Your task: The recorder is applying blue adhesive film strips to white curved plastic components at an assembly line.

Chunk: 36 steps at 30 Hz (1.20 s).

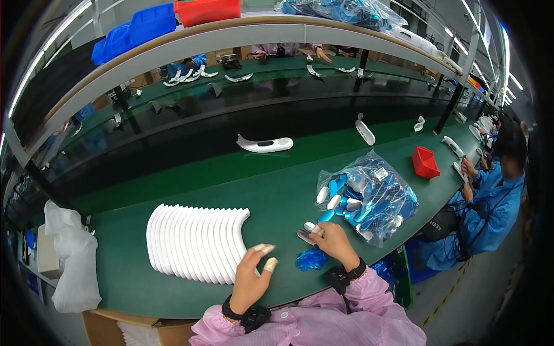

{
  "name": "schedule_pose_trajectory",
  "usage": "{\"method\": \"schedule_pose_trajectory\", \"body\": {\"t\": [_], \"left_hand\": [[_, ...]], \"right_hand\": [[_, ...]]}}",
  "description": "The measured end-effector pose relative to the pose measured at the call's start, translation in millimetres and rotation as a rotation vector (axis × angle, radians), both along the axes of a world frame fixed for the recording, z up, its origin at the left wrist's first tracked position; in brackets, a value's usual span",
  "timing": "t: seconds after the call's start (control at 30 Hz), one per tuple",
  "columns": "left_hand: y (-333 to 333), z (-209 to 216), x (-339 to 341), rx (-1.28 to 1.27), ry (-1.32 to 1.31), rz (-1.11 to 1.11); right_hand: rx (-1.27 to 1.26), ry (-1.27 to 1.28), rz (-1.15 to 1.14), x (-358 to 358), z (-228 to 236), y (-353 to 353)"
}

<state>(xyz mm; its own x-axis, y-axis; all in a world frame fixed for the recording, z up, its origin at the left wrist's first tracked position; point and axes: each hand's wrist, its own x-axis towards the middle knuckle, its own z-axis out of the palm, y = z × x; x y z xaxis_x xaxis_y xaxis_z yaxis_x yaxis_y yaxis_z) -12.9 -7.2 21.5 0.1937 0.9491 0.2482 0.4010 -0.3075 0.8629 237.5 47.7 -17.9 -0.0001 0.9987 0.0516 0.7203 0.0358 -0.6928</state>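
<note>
My left hand (251, 281) is open beside the right end of a long row of curved white plastic shells (196, 242), thumb and fingers apart, with pale covers on some fingertips. My right hand (337, 241) is pinched at a small white oval piece (309, 226). A greyish oval piece (305, 237) lies right below those fingertips; whether they touch it too I cannot tell. Crumpled blue film (311, 259) rests just left of my right wrist. Beyond that hand, a clear plastic bag (378, 199) spills several blue and white oval pieces onto the green table (277, 199).
A red bin (425, 162) stands on the table at the right. Behind, a dark conveyor belt (196, 164) carries white shells (265, 145). A shelf (288, 29) spans overhead. White foam wrap (72, 259) hangs at the left edge. A co-worker in blue (485, 207) sits at the right.
</note>
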Motion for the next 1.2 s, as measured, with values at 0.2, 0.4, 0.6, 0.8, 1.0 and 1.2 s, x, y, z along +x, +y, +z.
{"method": "schedule_pose_trajectory", "body": {"t": [0.2, 0.4, 0.6, 0.8, 1.0, 1.2], "left_hand": [[3, -23, 18, -0.462, -0.656, -0.343], [0, -9, 22, -0.402, -0.671, -0.321], [-4, -13, 15, -0.313, -0.498, -0.276], [-5, -12, 9, -0.303, -0.274, -0.157], [0, -25, -5, 0.114, -0.058, -0.013], [-6, 1, 1, 0.041, 0.019, 0.034]], "right_hand": [[0.196, 0.333, 0.152, -42, 42, -27], [0.247, 0.382, 0.298, -58, 51, -46], [0.193, 0.381, 0.389, -57, 52, -45], [0.291, 0.36, 0.206, -48, 49, -40], [0.503, -0.236, 0.215, -3, 42, -42], [0.289, -0.269, 0.425, -3, 53, -53]]}}
